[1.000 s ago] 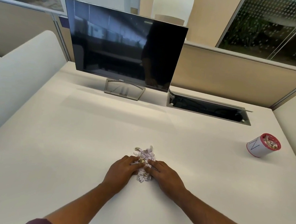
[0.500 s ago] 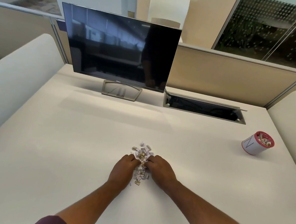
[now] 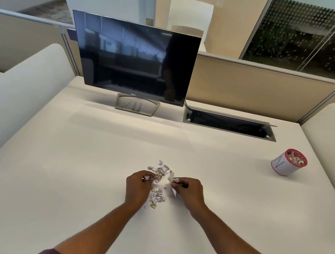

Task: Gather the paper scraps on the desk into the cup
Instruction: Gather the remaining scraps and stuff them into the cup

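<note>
A small loose heap of torn white and tan paper scraps (image 3: 159, 182) lies on the white desk (image 3: 82, 161) just in front of the person, stretched roughly along the twelve-to-six line. The left hand (image 3: 137, 187) sits at nine o'clock of the heap, its fingers curled round a few pieces near the knuckles. The right hand (image 3: 188, 191) sits at three o'clock, thumb and fingers pinching a small bunch of white scraps that sticks out toward the heap. Many scraps remain on the desk between and beyond the two hands.

The white paper cup with a red rim and base (image 3: 288, 162) stands well apart at about two o'clock from the hands, already partly filled with scraps. It lies on the right hand's side, so that hand is clearly the nearer one and has the shorter carry. The left hand would have to cross over the heap to reach it. A dark monitor on a grey stand (image 3: 135, 60) stands at twelve o'clock, far back.
</note>
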{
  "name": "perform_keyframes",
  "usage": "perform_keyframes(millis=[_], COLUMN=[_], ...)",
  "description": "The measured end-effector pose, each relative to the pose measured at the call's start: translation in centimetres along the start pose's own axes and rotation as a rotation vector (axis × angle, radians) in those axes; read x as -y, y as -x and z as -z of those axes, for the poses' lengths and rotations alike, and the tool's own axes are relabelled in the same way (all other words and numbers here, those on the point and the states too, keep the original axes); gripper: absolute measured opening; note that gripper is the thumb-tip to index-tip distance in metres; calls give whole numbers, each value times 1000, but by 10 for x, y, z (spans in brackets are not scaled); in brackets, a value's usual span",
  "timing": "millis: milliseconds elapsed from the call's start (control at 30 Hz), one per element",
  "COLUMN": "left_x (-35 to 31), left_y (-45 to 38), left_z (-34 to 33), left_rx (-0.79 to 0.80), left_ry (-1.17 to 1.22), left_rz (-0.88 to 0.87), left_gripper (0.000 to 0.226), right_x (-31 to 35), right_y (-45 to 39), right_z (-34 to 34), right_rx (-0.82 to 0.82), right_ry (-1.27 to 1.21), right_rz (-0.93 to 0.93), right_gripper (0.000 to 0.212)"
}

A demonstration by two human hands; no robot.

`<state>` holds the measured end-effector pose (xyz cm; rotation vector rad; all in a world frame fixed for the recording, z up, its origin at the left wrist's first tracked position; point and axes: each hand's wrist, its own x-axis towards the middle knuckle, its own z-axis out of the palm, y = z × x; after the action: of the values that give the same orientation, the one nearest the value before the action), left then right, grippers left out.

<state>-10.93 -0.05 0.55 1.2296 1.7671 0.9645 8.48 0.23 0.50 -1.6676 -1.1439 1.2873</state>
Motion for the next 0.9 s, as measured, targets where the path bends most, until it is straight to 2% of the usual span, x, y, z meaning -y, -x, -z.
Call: perform_keyframes(millis=[100,233,333,567,733,900], left_x=[-14,-31,-48,-100,-143,-192], left_y=[6,11,14,24,31,29], left_z=[-14,-40,-63,-134,-192,-253], left_rx=[-33,24,121,262,313,358], left_ry=[210,379,526,669,656,621], left_rz=[164,262,291,292,274,217], left_gripper=[9,6,8,5,11,6], right_x=[1,-1,-4,-13,-11,3], right_y=[5,6,5,1,-10,-32], right_z=[13,39,64,150,225,303], right_rx=[37,54,58,-19,-80,-132], right_ry=[-298,-602,-716,-806,-780,-756], right_rz=[-165,-259,-280,-270,-237,-164], right_gripper=[17,8,20,16,11,7])
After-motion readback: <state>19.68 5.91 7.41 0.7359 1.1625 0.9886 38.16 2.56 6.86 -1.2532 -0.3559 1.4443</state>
